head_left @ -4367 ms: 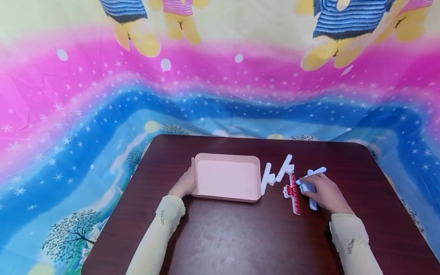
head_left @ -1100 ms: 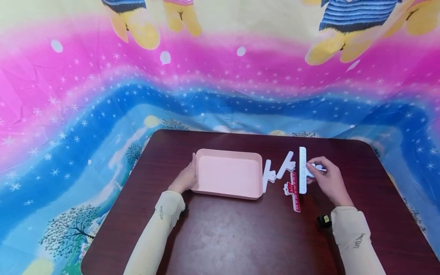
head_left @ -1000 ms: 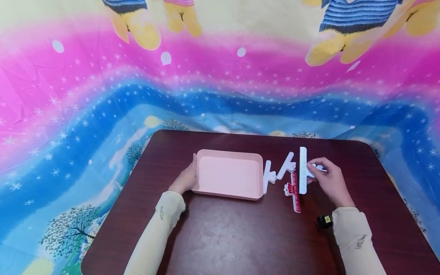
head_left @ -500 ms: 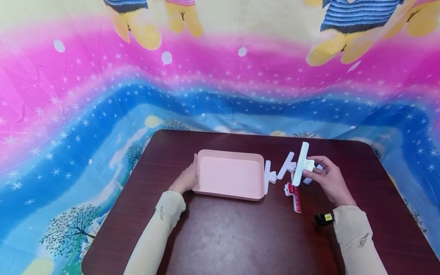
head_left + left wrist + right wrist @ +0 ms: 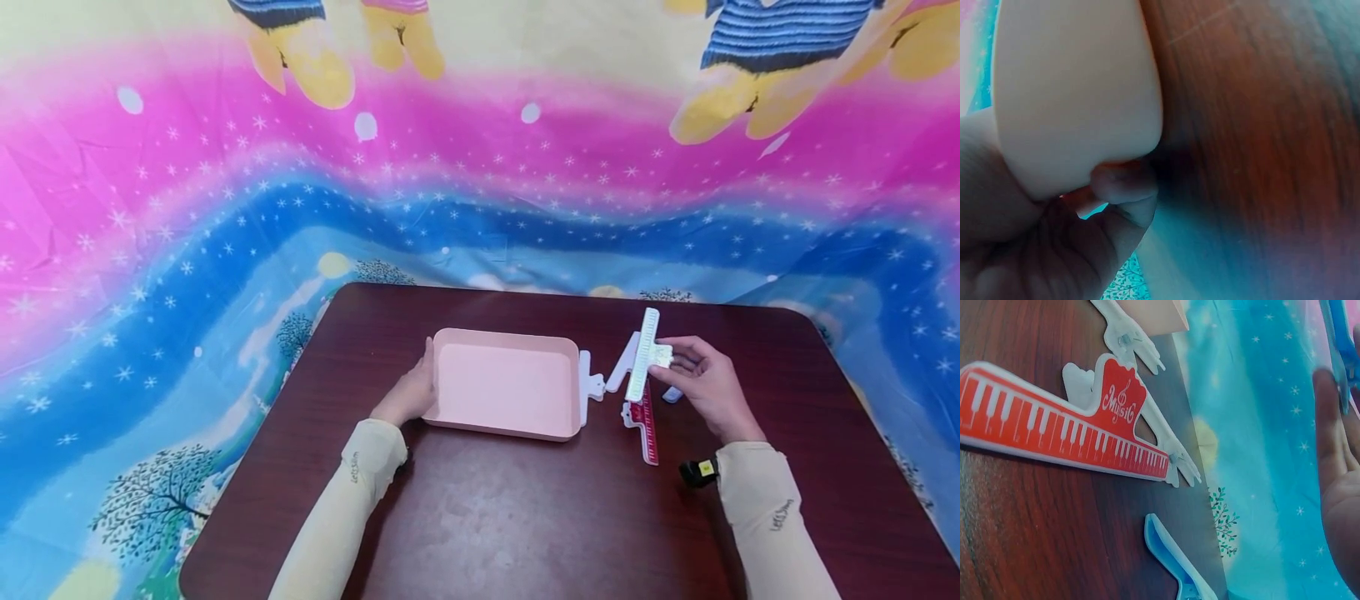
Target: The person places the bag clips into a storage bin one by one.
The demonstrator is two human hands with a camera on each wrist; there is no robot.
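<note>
My left hand [image 5: 408, 390] holds the left end of a shallow pink tray [image 5: 504, 430]. In the left wrist view, a bent digit lies against the lower edge of the tray [image 5: 1079, 94]; other fingertips are hidden. My right hand [image 5: 708, 379] pinches a pale ruler-like clip [image 5: 643, 354] by its handle, raised above the table. Below it lies a red piano-key clip [image 5: 649, 437], marked "Music" in the right wrist view. A white clip [image 5: 624, 360] sits partly behind the held one. Another white clip [image 5: 586, 390] lies beside the tray's right wall.
A light blue clip [image 5: 672, 394] is partly covered by my right hand. The dark wooden table [image 5: 517, 517] has rounded far corners. Behind it hangs a patterned curtain [image 5: 480, 192].
My right hand took hold of the pale clip, lifted it off the light blue one, tilted it and brought it left over the red clip. My left hand stays at the tray.
</note>
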